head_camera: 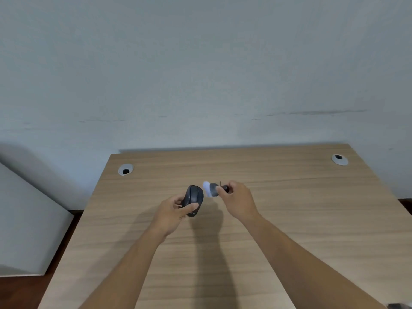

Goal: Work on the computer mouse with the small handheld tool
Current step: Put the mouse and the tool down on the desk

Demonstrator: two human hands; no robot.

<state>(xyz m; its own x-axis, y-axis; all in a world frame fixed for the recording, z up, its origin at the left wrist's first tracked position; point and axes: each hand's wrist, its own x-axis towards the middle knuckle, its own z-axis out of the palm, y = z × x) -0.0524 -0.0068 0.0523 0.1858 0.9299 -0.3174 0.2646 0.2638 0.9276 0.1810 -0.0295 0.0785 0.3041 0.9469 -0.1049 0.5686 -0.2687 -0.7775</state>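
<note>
My left hand [172, 211] is gripping the mouse [193, 200]; my right hand [237, 200] is pinching the tool [213, 189] just beside it, not yet touching.

A black computer mouse [193, 198] is held up above a wooden desk, its buttons pointing away. Just to its right, apart from it, is a small dark brush [213, 189] with pale, blurred bristles facing the mouse.

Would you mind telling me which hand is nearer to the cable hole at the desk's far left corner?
Left. The left hand, holding the mouse, is nearer the cable hole; the right hand, holding the tool, is farther right.
</note>
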